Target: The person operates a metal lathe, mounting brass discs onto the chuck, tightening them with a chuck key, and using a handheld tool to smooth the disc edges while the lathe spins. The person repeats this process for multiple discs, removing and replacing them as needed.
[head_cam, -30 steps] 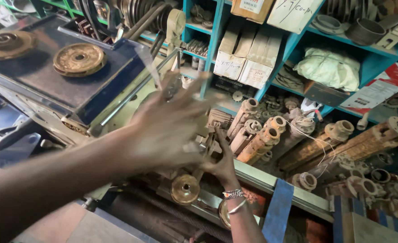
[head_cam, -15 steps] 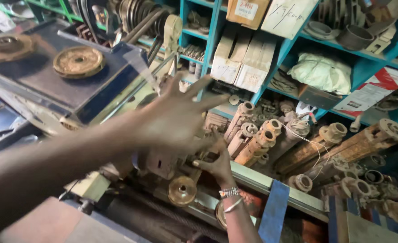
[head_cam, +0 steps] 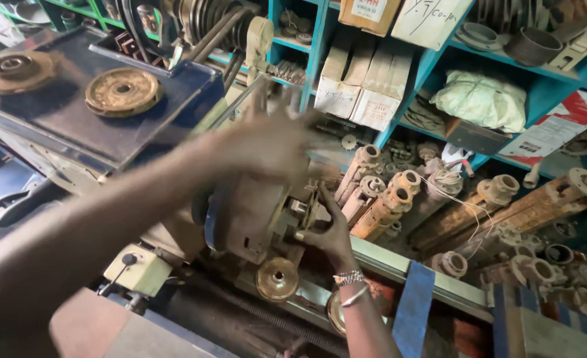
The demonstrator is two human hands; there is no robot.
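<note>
While the left hand (head_cam: 267, 142) hangs blurred and spread flat above the lathe carriage (head_cam: 254, 215), its grip released and holding nothing, the right hand (head_cam: 326, 232) comes in from below and to the right of that carriage, its grip closed around a small metal piece (head_cam: 305, 213) on the carriage's right face, thumb and fingers pinching it; what exactly that piece is cannot be told. A beaded bracelet (head_cam: 348, 277) sits on the right wrist. Just below the carriage a brass-coloured handwheel (head_cam: 277, 278) faces outward, and a second one (head_cam: 335, 311) lies partly hidden behind the right forearm. Left of and below the carriage stands a cream-coloured lever box (head_cam: 137, 270) with a black knob. Up and to the left of the carriage, the dark blue machine cover (head_cam: 61, 126) carries two rusty round discs (head_cam: 122, 91). Right of the carriage, a row of rusted cast pipe-like parts (head_cam: 390, 202) leans against the lower blue shelving (head_cam: 433, 59), with more flanged parts further right. Above the carriage, the shelves hold pale cardboard boxes (head_cam: 363, 89) and a whitish bundled bag (head_cam: 482, 99). A blue strap (head_cam: 413, 308) hangs down just right of the right forearm.
</note>
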